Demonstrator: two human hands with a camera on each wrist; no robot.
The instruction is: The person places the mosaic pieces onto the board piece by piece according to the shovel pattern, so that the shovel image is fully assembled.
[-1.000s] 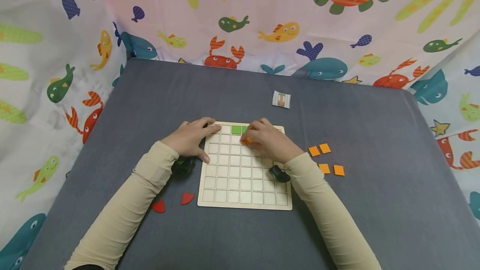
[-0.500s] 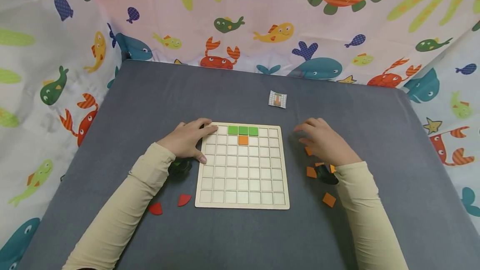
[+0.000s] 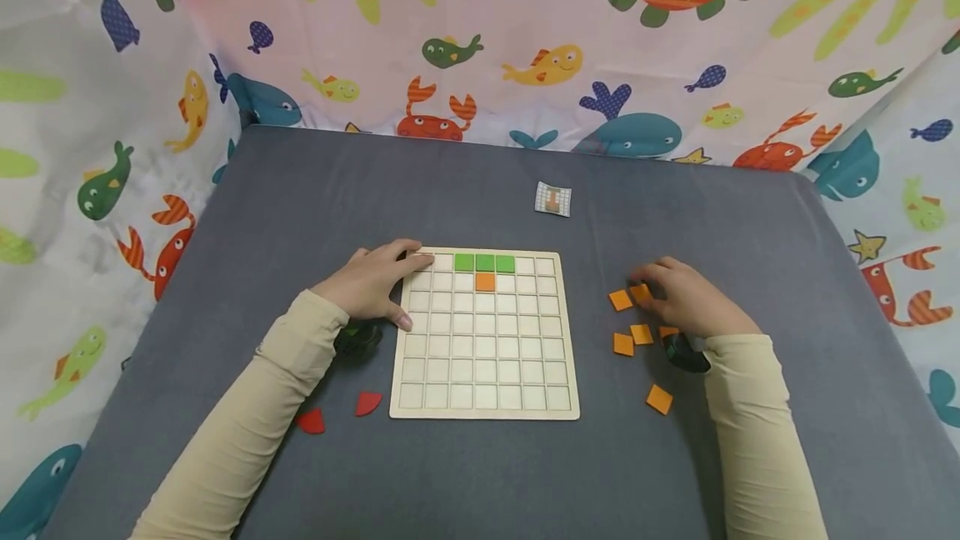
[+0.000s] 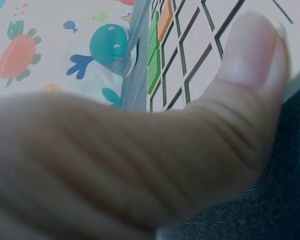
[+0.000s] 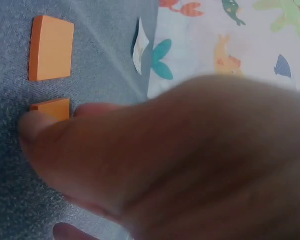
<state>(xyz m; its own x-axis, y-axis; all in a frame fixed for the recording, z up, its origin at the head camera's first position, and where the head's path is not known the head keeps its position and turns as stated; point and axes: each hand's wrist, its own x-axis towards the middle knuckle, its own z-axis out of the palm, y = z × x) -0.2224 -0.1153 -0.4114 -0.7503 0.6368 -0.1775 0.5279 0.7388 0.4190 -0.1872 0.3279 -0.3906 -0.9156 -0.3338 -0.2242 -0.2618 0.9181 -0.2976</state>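
A light wooden board (image 3: 497, 348) with a grid of square cells lies on the table. Three green tiles (image 3: 485, 263) sit side by side in its far row, with one orange tile (image 3: 485, 282) in the row below the middle one. My left hand (image 3: 367, 283) rests on the board's left edge, fingers spread; the left wrist view shows the thumb (image 4: 250, 55) lying on the board. To the right of the board, my right hand (image 3: 693, 300) pinches a loose orange square tile (image 5: 55, 107) at the table surface between thumb and a finger partly hidden behind the thumb.
Several other loose orange tiles (image 3: 623, 344) lie near the right hand. Two red quarter-round pieces (image 3: 368, 403) lie left of the board. A small printed card (image 3: 553, 199) lies beyond it. A patterned curtain (image 3: 495, 15) borders the table's back and sides.
My right hand placed an orange tile in the second row, let go and moved right to the loose tiles, where its fingers closed on another. The left hand stayed on the board.
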